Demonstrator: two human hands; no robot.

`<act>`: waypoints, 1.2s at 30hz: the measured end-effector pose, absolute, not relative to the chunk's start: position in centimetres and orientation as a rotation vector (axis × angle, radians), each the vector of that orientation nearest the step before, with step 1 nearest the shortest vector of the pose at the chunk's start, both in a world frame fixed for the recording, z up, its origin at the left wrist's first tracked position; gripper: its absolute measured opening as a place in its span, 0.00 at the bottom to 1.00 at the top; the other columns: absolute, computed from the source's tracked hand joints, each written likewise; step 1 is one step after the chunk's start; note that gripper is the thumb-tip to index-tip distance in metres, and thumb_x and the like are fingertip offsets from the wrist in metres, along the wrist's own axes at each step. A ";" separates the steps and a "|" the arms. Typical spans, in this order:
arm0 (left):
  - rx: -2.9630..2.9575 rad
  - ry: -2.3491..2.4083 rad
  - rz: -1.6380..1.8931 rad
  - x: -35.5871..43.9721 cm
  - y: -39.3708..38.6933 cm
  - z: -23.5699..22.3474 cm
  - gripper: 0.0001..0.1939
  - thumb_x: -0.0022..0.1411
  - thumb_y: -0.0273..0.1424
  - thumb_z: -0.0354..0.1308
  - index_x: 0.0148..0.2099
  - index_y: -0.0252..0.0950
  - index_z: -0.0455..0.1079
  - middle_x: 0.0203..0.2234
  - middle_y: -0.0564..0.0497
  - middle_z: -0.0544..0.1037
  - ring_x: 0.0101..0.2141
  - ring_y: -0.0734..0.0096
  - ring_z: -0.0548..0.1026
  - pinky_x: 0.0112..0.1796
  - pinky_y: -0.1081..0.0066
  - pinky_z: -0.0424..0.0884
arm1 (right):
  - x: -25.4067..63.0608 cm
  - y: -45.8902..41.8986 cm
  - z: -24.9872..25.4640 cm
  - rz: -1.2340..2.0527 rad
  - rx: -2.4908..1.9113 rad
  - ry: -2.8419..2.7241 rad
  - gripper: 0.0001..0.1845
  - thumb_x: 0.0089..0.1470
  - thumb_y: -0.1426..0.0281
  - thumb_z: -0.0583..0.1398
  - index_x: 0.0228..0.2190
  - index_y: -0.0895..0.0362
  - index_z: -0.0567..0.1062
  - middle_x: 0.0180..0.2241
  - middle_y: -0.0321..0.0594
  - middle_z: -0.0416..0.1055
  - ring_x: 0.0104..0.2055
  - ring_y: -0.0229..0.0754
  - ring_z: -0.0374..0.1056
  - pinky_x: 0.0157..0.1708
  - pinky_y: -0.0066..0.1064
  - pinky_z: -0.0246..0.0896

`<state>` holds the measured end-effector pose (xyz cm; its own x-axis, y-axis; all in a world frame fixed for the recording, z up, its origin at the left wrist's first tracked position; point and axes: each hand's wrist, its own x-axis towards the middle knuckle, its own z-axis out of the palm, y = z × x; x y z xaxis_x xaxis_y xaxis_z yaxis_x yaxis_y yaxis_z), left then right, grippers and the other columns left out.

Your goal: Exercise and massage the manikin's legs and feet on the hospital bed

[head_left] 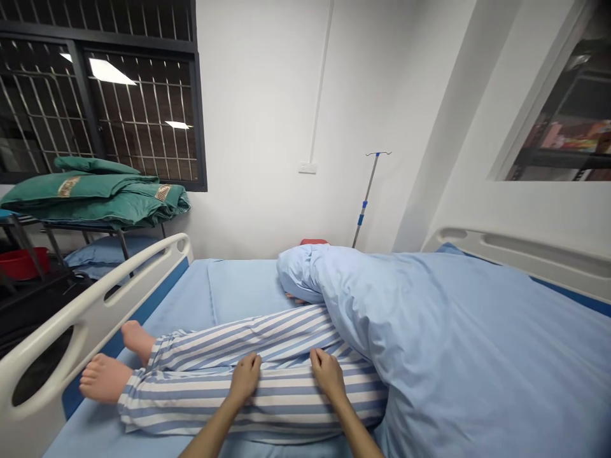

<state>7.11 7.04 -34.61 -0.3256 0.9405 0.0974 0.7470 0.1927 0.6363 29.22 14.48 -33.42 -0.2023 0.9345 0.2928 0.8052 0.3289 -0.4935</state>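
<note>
Left hand (pixel 245 378) and right hand (pixel 328 375) on a striped pajama leg (pixel 252 407), fingers together, lying on the cloth, no clear squeeze. Bare feet (pixel 104 376) just beside the white bed rail (pixel 90 305). Upper body hidden under a blue blanket (pixel 453 343), too covered to make out.

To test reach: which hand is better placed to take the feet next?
Left, probably: the left hand rests on the striped trousers nearer the bare feet than the right hand, which sits closer to the blue blanket.
</note>
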 end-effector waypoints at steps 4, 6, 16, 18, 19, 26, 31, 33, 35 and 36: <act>1.542 2.321 0.722 -1.9 3.8 -33.8 0.16 0.62 0.33 0.39 0.30 0.38 0.68 0.30 0.51 0.77 0.36 0.71 0.73 0.38 0.75 0.61 | 29.1 14.4 -33.6 0.292 -1.520 -2.080 0.23 0.59 0.64 0.43 0.20 0.55 0.68 0.21 0.41 0.72 0.25 0.40 0.65 0.26 0.31 0.42; 1.488 2.407 0.652 -5.8 2.0 -33.5 0.15 0.62 0.32 0.40 0.32 0.38 0.68 0.32 0.49 0.77 0.37 0.69 0.73 0.38 0.73 0.61 | 29.1 14.5 -33.7 0.268 -1.533 -2.099 0.23 0.59 0.63 0.43 0.20 0.55 0.68 0.22 0.41 0.72 0.26 0.41 0.66 0.26 0.31 0.41; 1.623 2.720 0.204 -12.7 -2.5 -36.2 0.22 0.60 0.27 0.36 0.40 0.40 0.72 0.42 0.44 0.75 0.37 0.55 0.73 0.37 0.61 0.63 | 28.2 15.0 -34.1 0.084 -1.684 -2.287 0.20 0.58 0.64 0.45 0.23 0.54 0.71 0.25 0.44 0.74 0.29 0.45 0.69 0.26 0.31 0.44; 1.685 2.690 0.215 -12.7 -2.2 -36.6 0.22 0.60 0.26 0.35 0.40 0.40 0.72 0.41 0.44 0.76 0.36 0.54 0.74 0.35 0.61 0.63 | 27.6 15.3 -34.1 0.063 -1.750 -2.322 0.18 0.57 0.65 0.46 0.23 0.54 0.70 0.25 0.45 0.73 0.29 0.46 0.69 0.25 0.31 0.43; 1.676 2.687 0.251 -12.7 -2.0 -36.7 0.22 0.60 0.27 0.36 0.39 0.39 0.73 0.40 0.43 0.77 0.35 0.55 0.74 0.34 0.61 0.63 | 27.1 15.5 -34.1 0.064 -1.775 -2.325 0.17 0.57 0.65 0.46 0.24 0.54 0.70 0.25 0.44 0.73 0.28 0.46 0.69 0.25 0.30 0.43; 1.435 2.814 0.593 -12.8 -1.6 -38.0 0.19 0.61 0.34 0.39 0.38 0.39 0.73 0.27 0.43 0.78 0.31 0.60 0.75 0.30 0.69 0.62 | 15.7 15.6 -34.9 0.185 -1.382 -2.502 0.10 0.54 0.67 0.49 0.36 0.57 0.65 0.27 0.41 0.70 0.31 0.43 0.66 0.30 0.29 0.50; 1.484 2.765 0.723 -13.0 -1.5 -39.2 0.18 0.62 0.33 0.40 0.38 0.40 0.72 0.29 0.45 0.78 0.31 0.62 0.75 0.29 0.69 0.62 | 0.3 12.8 -33.9 0.232 -0.821 -2.688 0.17 0.46 0.70 0.55 0.40 0.58 0.66 0.40 0.45 0.67 0.43 0.46 0.61 0.43 0.32 0.52; 1.480 2.742 0.777 -13.0 -1.5 -39.5 0.17 0.62 0.33 0.41 0.39 0.39 0.72 0.31 0.44 0.78 0.33 0.62 0.75 0.31 0.68 0.63 | -5.4 11.7 -33.3 0.245 -0.696 -2.754 0.23 0.43 0.67 0.58 0.44 0.57 0.65 0.44 0.46 0.65 0.47 0.48 0.59 0.46 0.35 0.51; 1.459 2.714 0.814 -13.0 -1.4 -39.6 0.16 0.61 0.31 0.42 0.39 0.38 0.72 0.31 0.43 0.78 0.34 0.61 0.74 0.33 0.67 0.63 | -10.0 10.8 -33.2 0.276 -0.631 -2.825 0.32 0.39 0.64 0.62 0.48 0.56 0.63 0.49 0.47 0.62 0.51 0.51 0.56 0.48 0.38 0.51; 1.443 2.695 0.825 -13.0 -1.4 -39.6 0.16 0.60 0.30 0.42 0.38 0.37 0.72 0.31 0.42 0.78 0.35 0.60 0.74 0.33 0.66 0.63 | -11.8 10.4 -33.3 0.304 -0.622 -2.865 0.37 0.36 0.63 0.63 0.50 0.55 0.62 0.50 0.48 0.61 0.52 0.52 0.55 0.48 0.39 0.51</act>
